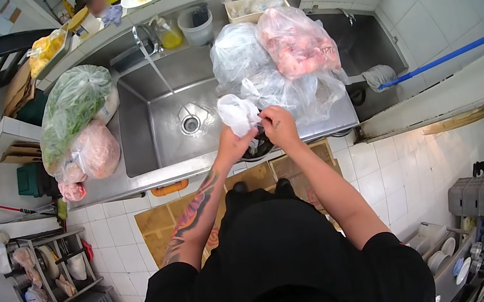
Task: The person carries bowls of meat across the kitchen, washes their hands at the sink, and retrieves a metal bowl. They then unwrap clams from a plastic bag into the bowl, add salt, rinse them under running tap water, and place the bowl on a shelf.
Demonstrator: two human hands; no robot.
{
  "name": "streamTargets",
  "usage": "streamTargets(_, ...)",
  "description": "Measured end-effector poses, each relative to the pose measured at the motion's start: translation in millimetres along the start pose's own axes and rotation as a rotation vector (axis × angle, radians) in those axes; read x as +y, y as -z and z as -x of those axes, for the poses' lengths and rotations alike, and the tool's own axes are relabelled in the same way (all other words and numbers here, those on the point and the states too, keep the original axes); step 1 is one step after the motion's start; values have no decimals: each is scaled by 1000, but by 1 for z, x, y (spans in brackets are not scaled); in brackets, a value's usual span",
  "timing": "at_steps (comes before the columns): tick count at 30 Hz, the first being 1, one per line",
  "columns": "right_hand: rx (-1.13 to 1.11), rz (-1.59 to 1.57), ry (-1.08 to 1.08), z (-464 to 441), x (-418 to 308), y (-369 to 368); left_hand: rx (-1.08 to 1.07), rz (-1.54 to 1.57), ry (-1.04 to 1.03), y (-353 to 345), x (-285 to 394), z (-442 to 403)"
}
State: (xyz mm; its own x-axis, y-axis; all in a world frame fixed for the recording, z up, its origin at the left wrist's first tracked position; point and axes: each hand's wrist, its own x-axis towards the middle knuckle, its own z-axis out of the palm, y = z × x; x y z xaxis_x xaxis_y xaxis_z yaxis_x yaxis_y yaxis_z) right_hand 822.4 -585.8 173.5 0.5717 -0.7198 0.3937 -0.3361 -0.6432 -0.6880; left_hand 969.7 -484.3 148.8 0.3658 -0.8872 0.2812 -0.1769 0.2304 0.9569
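Over the front edge of the sink counter, both my hands hold a crumpled white plastic bag (pixel 238 115). My left hand (pixel 236 144) has its fingers closed on the lower left of the bag. My right hand (pixel 279 127) pinches the bag's right edge. Just beyond my hands, clear plastic bags (pixel 239 55) lie piled on the steel counter. On top of the pile, to the right, rests a clear bag of pink raw meat (pixel 299 42). Part of a dark round container (pixel 259 148) shows below my hands, its contents mostly hidden.
The steel sink basin (pixel 145 148) with a tap (pixel 140 37) is left of my hands. Further left sit a bag of leafy greens (pixel 75 102) and a bag of pale meat (pixel 96 151). A blue-handled mop (pixel 444 58) leans at right. Cardboard (pixel 159 229) covers the floor.
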Motion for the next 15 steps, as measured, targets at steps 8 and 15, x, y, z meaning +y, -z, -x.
streamTargets(8,-123,-325,-250,2,-19,3,42,-465,-145,15,-3,-5)
streamTargets(15,-228,31,-155,3,-6,-3,6,-121,278,2,-1,-28)
